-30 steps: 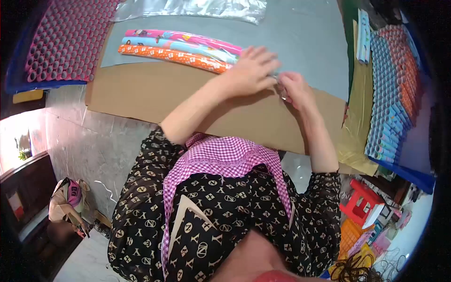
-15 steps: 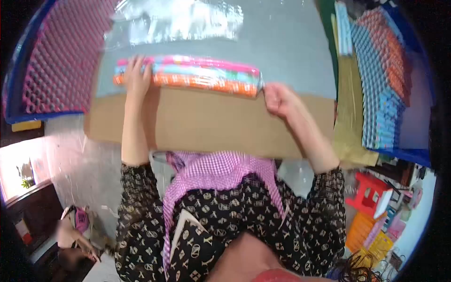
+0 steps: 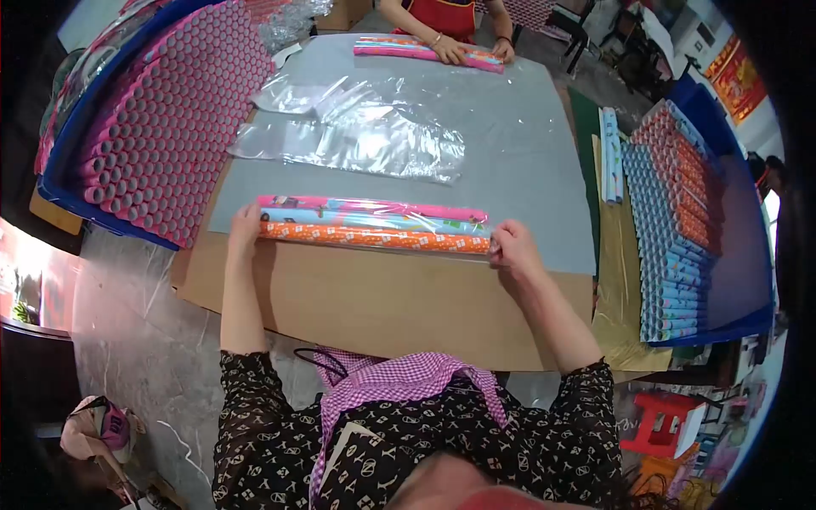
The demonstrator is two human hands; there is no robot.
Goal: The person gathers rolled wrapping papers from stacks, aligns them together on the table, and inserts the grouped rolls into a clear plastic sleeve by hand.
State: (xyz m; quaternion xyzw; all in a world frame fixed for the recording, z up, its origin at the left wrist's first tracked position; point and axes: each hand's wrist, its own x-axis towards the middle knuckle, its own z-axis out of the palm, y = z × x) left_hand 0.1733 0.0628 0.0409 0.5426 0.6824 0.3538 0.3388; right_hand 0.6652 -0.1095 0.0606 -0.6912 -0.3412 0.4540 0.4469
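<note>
A clear plastic sleeve holds three rolls side by side: pink (image 3: 408, 210), light blue (image 3: 382, 223) and orange (image 3: 374, 237). They lie across the grey sheet (image 3: 527, 195), near its border with the brown cardboard (image 3: 382, 293). My left hand (image 3: 245, 225) is closed around the left end of the bundle. At the right end, my right hand (image 3: 512, 245) pinches the sleeve with curled fingers. Beyond the bundle lie flat, empty clear plastic sleeves (image 3: 365, 140).
A blue bin (image 3: 64, 200) of pink rolls stands left; another blue bin (image 3: 739, 327) with blue and orange rolls stands right. Two light-blue rolls (image 3: 609, 157) lie beside it. Across the table a co-worker's hands (image 3: 448, 49) touch a similar bundle (image 3: 395, 49). A red stool (image 3: 659, 421) is lower right.
My left hand has gone from the bundle's right part to its left end. My right hand stays at the right end. The view has tilted up, bringing the co-worker into sight.
</note>
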